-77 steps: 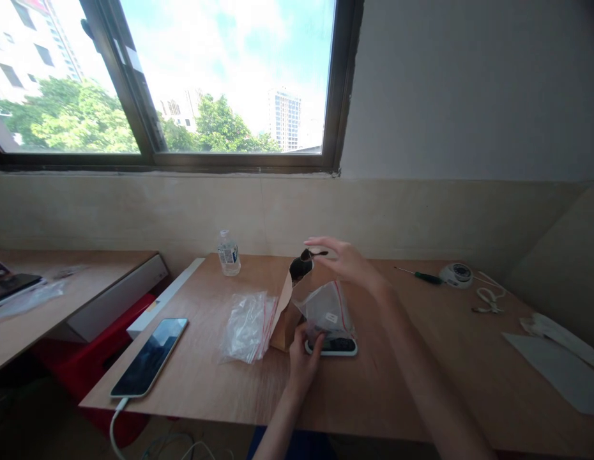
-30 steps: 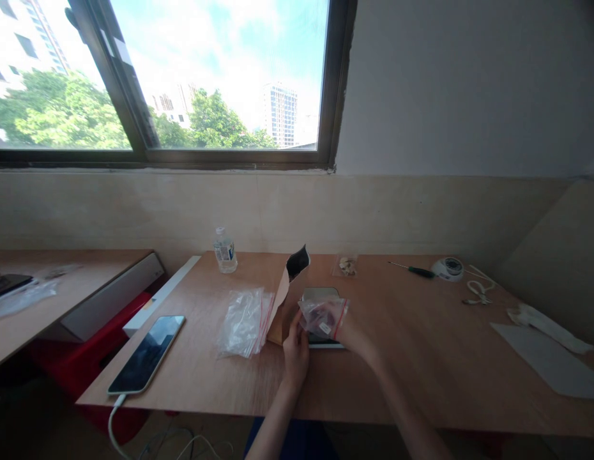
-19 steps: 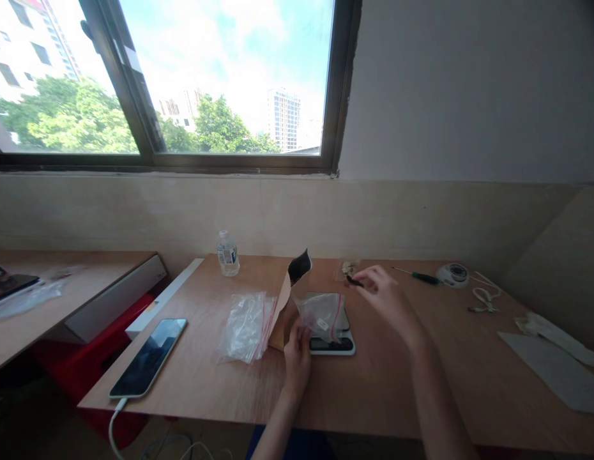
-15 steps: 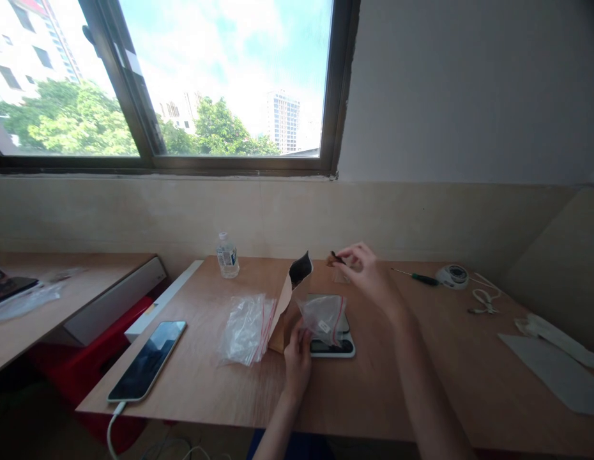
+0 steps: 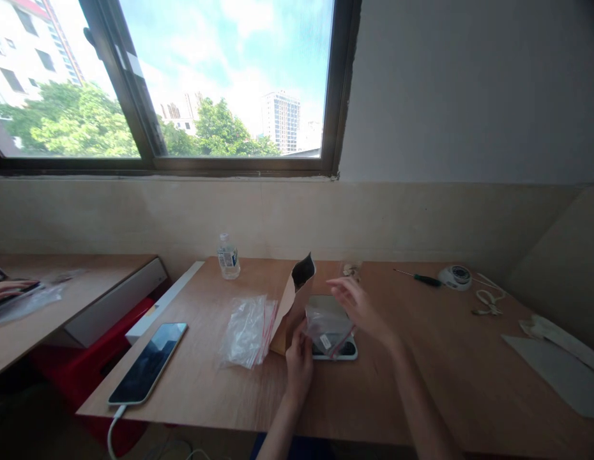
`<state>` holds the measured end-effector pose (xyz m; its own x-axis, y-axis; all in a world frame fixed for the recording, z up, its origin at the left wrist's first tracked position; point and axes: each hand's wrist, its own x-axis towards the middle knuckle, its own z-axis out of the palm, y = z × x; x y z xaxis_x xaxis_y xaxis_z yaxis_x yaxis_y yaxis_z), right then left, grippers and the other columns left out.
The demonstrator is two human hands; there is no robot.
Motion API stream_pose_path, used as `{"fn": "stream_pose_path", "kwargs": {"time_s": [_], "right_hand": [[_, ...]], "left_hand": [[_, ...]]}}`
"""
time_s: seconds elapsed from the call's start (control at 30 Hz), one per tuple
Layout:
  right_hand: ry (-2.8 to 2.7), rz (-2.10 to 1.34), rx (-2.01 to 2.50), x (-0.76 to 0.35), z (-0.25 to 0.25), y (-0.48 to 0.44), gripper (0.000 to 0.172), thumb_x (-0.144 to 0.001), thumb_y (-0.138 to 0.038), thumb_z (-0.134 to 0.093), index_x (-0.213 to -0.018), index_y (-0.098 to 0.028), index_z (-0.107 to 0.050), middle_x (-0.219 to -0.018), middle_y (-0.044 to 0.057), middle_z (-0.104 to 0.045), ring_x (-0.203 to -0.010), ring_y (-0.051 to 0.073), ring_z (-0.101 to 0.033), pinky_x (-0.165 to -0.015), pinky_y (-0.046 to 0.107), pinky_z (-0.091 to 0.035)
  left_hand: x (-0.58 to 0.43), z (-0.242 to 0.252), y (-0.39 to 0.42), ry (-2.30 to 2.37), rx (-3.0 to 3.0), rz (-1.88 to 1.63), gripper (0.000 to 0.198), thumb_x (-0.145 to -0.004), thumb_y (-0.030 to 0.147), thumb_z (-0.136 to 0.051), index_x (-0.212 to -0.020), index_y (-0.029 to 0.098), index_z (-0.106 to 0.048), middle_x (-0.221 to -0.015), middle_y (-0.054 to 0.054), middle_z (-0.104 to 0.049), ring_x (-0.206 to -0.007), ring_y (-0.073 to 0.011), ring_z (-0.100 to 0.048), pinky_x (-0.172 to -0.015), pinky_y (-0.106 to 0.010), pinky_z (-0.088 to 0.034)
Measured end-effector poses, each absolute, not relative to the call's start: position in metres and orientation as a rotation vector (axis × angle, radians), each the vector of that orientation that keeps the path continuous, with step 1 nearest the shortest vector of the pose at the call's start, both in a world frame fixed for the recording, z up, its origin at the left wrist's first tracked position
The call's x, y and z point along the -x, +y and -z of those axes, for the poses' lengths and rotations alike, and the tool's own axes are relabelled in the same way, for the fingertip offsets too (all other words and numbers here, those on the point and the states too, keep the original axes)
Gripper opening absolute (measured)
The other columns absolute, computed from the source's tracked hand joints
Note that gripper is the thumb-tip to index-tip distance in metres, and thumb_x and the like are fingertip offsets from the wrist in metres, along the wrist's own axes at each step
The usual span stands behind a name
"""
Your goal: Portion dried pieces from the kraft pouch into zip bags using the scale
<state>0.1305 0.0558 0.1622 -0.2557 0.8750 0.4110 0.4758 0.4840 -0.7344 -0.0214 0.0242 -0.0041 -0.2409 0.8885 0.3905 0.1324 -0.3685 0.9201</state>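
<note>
My left hand [image 5: 299, 358] pinches the left edge of a small clear zip bag [image 5: 327, 327] with a red seal strip. The bag rests on a flat digital scale [image 5: 345, 350] on the wooden table [image 5: 421, 358]. Over the bag's top hovers my right hand [image 5: 358, 308], fingers pointing left and blurred, so I cannot see whether they hold anything. An open brown paper pouch [image 5: 291, 306] with a dark lining stands just left of the scale, touching my left hand's side.
A pile of clear zip bags [image 5: 246, 326] lies left of the pouch, with a phone [image 5: 148, 361] on a cable further left. At the back are a water bottle [image 5: 228, 255], a small filled bag [image 5: 350, 269], a screwdriver [image 5: 421, 278] and a round white device [image 5: 455, 276]. Paper sheets [image 5: 555, 358] lie right. Another person's hand [image 5: 4, 289] rests on the left desk.
My right hand came back down from near the pouch's mouth, where it pinched a small dark item, to just above the bag on the scale. My left hand kept hold of the bag.
</note>
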Motion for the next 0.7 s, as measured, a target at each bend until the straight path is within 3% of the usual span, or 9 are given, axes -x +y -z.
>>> {"fn": "stream_pose_path", "kwargs": {"time_s": [0.13,0.2,0.27,0.37,0.5,0.6,0.7], "right_hand": [[-1.889,-0.96,1.144,-0.142,-0.15,0.021,0.058,-0.079,-0.061,-0.047,-0.121,-0.021,-0.049,-0.125,0.011,-0.052,-0.115,0.026,-0.049,-0.092,0.037,-0.043],[-1.922,-0.999,1.165,-0.144,-0.149,0.009,0.066,-0.071,-0.06,-0.059,-0.124,-0.022,-0.047,-0.126,0.01,-0.052,-0.116,0.027,-0.049,-0.092,0.037,-0.044],[-1.942,-0.922,1.219,-0.144,-0.151,0.003,0.056,-0.071,-0.053,-0.064,-0.117,-0.023,-0.053,-0.117,0.008,-0.058,-0.109,0.026,-0.054,-0.091,0.036,-0.043],[-1.815,-0.816,1.259,-0.146,-0.152,0.01,0.031,-0.082,-0.047,-0.051,-0.094,-0.021,-0.063,-0.097,0.006,-0.066,-0.092,0.022,-0.061,-0.083,0.033,-0.046],[-1.568,-0.782,1.223,-0.155,-0.143,0.036,0.034,-0.08,-0.048,-0.051,-0.08,-0.016,-0.063,-0.08,0.007,-0.067,-0.074,0.02,-0.061,-0.069,0.03,-0.047],[-1.469,-0.762,1.211,-0.157,-0.132,0.05,0.037,-0.079,-0.051,-0.051,-0.075,-0.016,-0.062,-0.069,0.005,-0.064,-0.063,0.017,-0.058,-0.059,0.027,-0.045],[-1.392,-0.813,1.176,-0.148,-0.125,0.052,0.037,-0.081,-0.053,-0.048,-0.076,-0.017,-0.057,-0.061,0.001,-0.056,-0.054,0.014,-0.052,-0.051,0.024,-0.041]], "left_hand": [[0.022,0.001,0.023,1.3,-1.445,-1.672,0.033,-0.085,0.03,-0.047,-0.113,0.017,-0.057,-0.107,-0.012,-0.066,-0.096,-0.0221,-0.063,-0.081,-0.032,-0.049],[0.021,-0.002,0.022,1.3,-1.428,-1.671,0.032,-0.085,0.032,-0.048,-0.111,0.017,-0.058,-0.103,-0.012,-0.067,-0.094,-0.0223,-0.064,-0.079,-0.032,-0.05],[0.021,-0.005,0.021,1.282,-1.404,-1.661,0.031,-0.084,0.034,-0.049,-0.108,0.017,-0.058,-0.098,-0.011,-0.069,-0.089,-0.0217,-0.065,-0.075,-0.031,-0.051],[0.022,-0.012,0.018,1.214,-1.382,-1.646,0.033,-0.084,0.036,-0.05,-0.109,0.016,-0.058,-0.099,-0.01,-0.068,-0.088,-0.021,-0.065,-0.076,-0.031,-0.051],[0.027,-0.029,0.004,1.089,-1.383,-1.489,0.031,-0.085,0.037,-0.05,-0.106,0.016,-0.06,-0.099,-0.01,-0.068,-0.086,-0.0204,-0.065,-0.074,-0.031,-0.052],[0.031,-0.048,-0.011,0.972,-1.362,-1.348,0.035,-0.087,0.036,-0.047,-0.116,0.017,-0.053,-0.094,-0.009,-0.068,-0.078,-0.0184,-0.065,-0.071,-0.031,-0.052],[0.034,-0.07,-0.021,0.944,-1.345,-1.352,0.042,-0.085,0.034,-0.05,-0.125,0.018,-0.047,-0.107,-0.009,-0.065,-0.097,-0.02,-0.061,-0.085,-0.032,-0.047]]}}
